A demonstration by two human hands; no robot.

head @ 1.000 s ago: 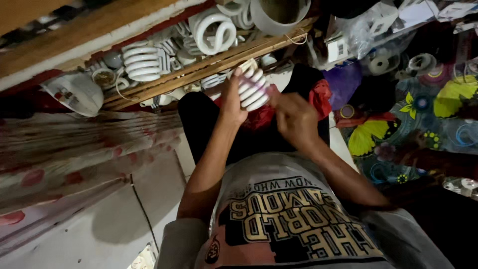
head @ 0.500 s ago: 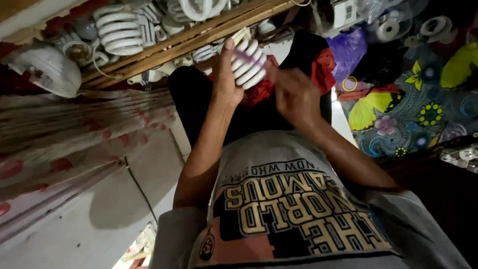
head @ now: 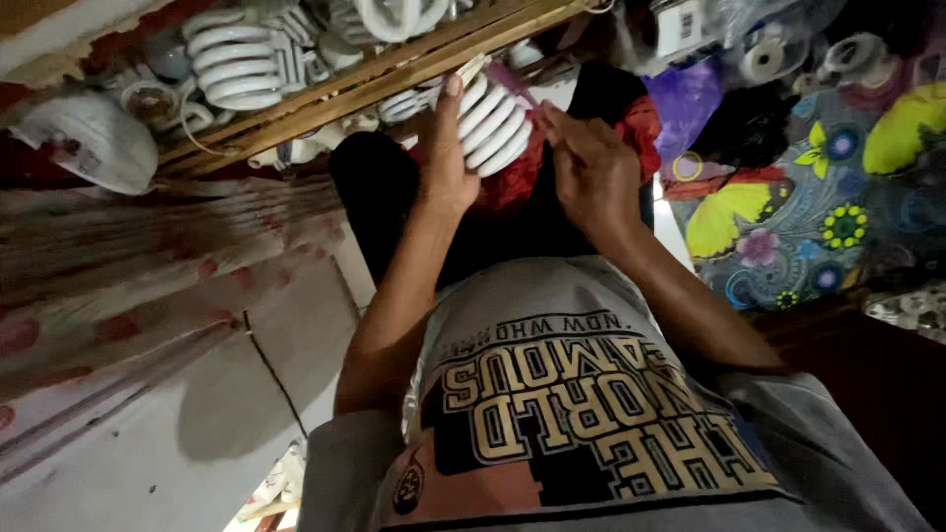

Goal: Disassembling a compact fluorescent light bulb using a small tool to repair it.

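My left hand is closed around a white spiral lamp bulb and holds it up in front of my chest. My right hand pinches a thin pink-handled tool whose tip rests against the top of the bulb. Both hands are close together above my dark lap and a red cloth. My grey printed shirt fills the lower part of the view.
A wooden crate behind the hands holds several more white spiral bulbs. A white lamp shade lies at the left. A colourful flowered cloth with small reels lies at the right. Pale floor tiles show lower left.
The view has shifted so the hands and bulb sit higher and closer. My right hand has brought the pink tool up against the bulb's top.
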